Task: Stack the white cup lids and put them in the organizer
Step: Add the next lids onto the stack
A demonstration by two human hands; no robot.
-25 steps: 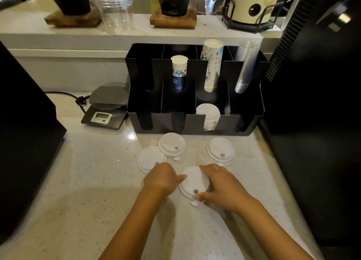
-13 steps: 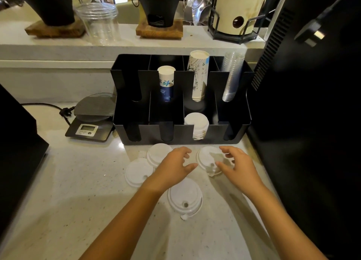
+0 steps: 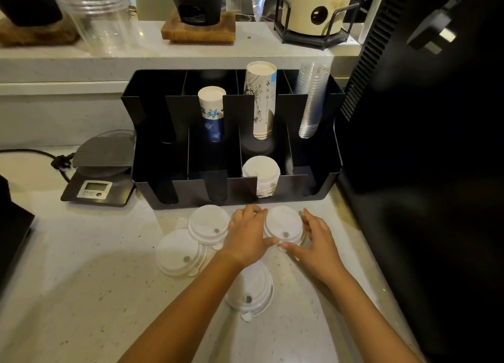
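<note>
Several white cup lids lie on the pale counter in front of the black organizer (image 3: 313, 177). Both hands close around the right-hand lid (image 3: 283, 223), which still rests on the counter. My left hand (image 3: 246, 238) touches its left rim and my right hand (image 3: 317, 240) its right rim, the two thumbs meeting at its near edge. Another lid (image 3: 251, 291) lies nearer to me, partly under my left forearm. Two overlapping lids (image 3: 208, 222) (image 3: 177, 253) sit to the left. A stack of lids (image 3: 261, 174) stands in a front compartment of the organizer.
The organizer also holds paper cup stacks (image 3: 212, 109) (image 3: 260, 100) and clear cups (image 3: 311, 98). A digital scale (image 3: 101, 171) with a cable sits to its left. Dark machines border the counter at right (image 3: 422, 144) and far left. A raised shelf behind carries jars and stands.
Both hands left the near lid on the counter, moved forward to the right-hand lid, and closed in on its rim.
</note>
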